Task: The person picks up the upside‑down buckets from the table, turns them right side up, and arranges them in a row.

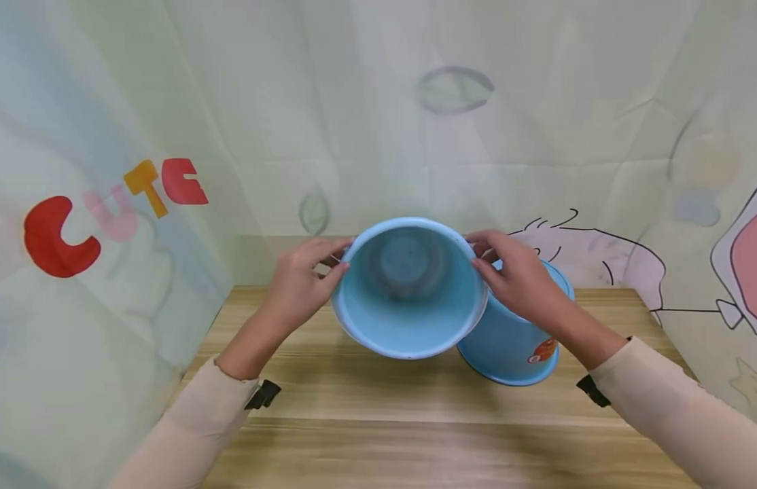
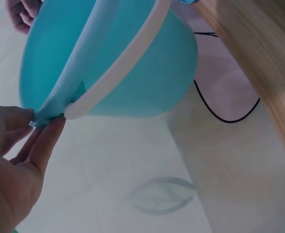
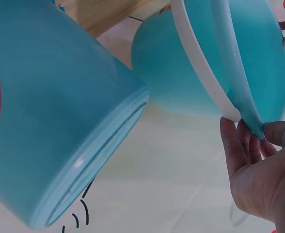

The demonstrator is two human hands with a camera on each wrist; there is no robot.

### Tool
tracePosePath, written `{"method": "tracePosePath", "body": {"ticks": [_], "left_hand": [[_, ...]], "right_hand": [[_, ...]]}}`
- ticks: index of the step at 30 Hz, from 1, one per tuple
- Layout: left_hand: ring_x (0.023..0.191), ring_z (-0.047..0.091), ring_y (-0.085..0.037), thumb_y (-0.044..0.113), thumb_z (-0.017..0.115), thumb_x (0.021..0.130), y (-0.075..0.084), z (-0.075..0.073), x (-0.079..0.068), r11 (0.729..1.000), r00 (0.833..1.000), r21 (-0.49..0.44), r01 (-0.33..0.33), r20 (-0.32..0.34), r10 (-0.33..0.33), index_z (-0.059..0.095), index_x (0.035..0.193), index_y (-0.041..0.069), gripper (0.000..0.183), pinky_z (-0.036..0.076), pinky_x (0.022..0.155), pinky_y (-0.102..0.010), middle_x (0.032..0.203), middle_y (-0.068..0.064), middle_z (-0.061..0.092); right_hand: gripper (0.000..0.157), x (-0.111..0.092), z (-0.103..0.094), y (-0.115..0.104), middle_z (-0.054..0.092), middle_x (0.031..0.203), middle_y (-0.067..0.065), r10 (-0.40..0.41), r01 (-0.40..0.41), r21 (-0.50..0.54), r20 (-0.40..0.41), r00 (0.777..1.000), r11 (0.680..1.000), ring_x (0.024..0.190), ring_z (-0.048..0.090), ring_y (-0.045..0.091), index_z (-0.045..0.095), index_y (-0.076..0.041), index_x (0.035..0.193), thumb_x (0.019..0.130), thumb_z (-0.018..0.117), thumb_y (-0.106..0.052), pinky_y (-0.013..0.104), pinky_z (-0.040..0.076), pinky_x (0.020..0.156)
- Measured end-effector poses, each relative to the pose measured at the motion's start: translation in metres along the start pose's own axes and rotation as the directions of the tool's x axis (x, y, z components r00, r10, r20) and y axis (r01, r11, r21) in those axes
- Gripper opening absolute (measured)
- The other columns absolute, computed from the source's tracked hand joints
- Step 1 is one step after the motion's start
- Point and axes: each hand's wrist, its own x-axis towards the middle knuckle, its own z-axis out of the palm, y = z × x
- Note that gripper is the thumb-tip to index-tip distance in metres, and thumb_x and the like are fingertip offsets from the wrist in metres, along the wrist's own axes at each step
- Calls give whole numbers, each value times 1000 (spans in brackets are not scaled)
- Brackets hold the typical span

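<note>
A light-blue plastic bucket (image 1: 409, 316) is tilted over the table with its round mouth toward me and its inside showing. My left hand (image 1: 300, 280) pinches the rim on one side, thumb on the inner face and fingers outside. On the opposite side, my right hand (image 1: 520, 275) grips the same rim between thumb and fingers. A white carrying handle (image 2: 118, 73) lies along the outside of the bucket, close below the rim, with fingertips of both hands right by its ends. Behind the right hand and forearm, a second blue bucket (image 1: 503, 346) is partly hidden.
That second bucket stands upside down on the wood-grain table (image 1: 354, 448), its orange-red label (image 1: 543, 350) facing forward. A printed cloth backdrop (image 1: 366, 122) with leaf drawings and coloured letters hangs behind the table and along both sides.
</note>
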Motion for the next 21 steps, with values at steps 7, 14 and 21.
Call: {"method": "tracePosePath", "body": {"ticks": [7,14,21], "left_hand": [[92,75,-28,-4,78,87,-1,0,8,999,998,-7,46,32,-45,72,125,-1,39,65,69,-40,109,-17,76],[86,76,-29,-2,76,90,-2,-1,13,994,991,-5,105,83,-104,72,127,0,37,64,70,-45,105,-17,76],[87,76,-31,1,74,93,-4,0,17,985,975,25,170,139,-172,71,129,1,36,64,70,-46,104,-19,76]], "right_hand": [[39,6,-3,-2,71,112,14,77,-77,14,54,996,997,100,73,30,59,-7,138,100,65,-4,51,62,84],[40,11,-4,-1,72,116,13,128,-130,17,101,987,991,100,72,29,59,-11,142,102,63,-8,51,62,84],[40,17,-2,2,72,117,15,173,-174,-1,137,975,985,97,73,29,59,-12,144,103,61,-11,50,62,84]]}}
